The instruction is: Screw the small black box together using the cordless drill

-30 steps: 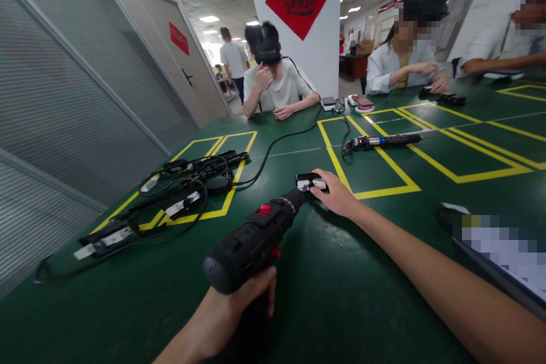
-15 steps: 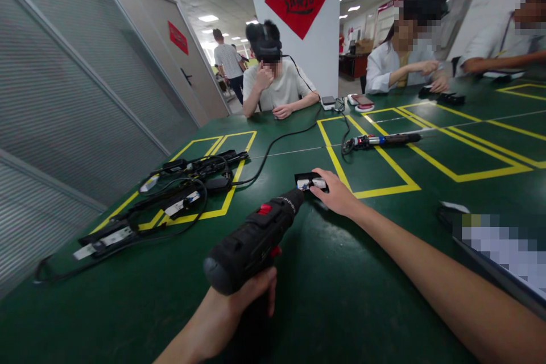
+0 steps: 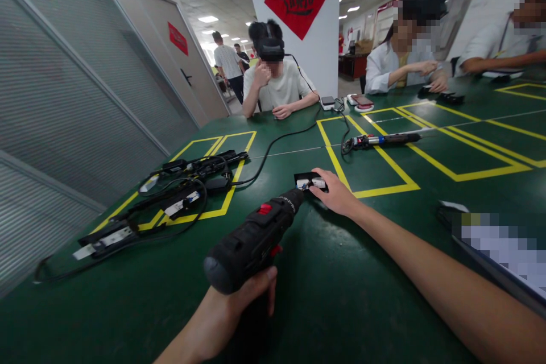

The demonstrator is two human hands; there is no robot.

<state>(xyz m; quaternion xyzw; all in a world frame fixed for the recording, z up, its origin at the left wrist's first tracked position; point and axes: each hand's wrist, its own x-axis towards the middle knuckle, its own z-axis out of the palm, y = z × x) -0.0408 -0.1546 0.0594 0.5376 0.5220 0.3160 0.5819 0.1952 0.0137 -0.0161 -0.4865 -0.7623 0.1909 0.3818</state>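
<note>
Before you, the green table (image 3: 333, 307) fills most of the view, marked out with yellow tape rectangles (image 3: 388, 191). Across it sits a person in a headset (image 3: 279, 85), one hand raised to the face, the other resting on the tabletop. To your left, black bars (image 3: 156, 202) with white panels lie tangled with cables over two taped areas. Beyond your right forearm is a flat, dark-edged object (image 3: 507, 250) whose face is blurred out. The cordless drill (image 3: 251, 242) is in your left hand (image 3: 245, 293); your fingers curl around its handle, though the lower grip is lost in shadow. Farther off, a slim corded tool (image 3: 381, 141) with a blue band lies across a yellow line. Smallest is the black case (image 3: 311, 181) with white pieces in it, on bare green just left of the nearest tape corner; your right hand (image 3: 336, 193) has its right end between thumb and fingers, parted only by its width. The drill's tip sits at the case's left end, too small to tell whether it touches.
</note>
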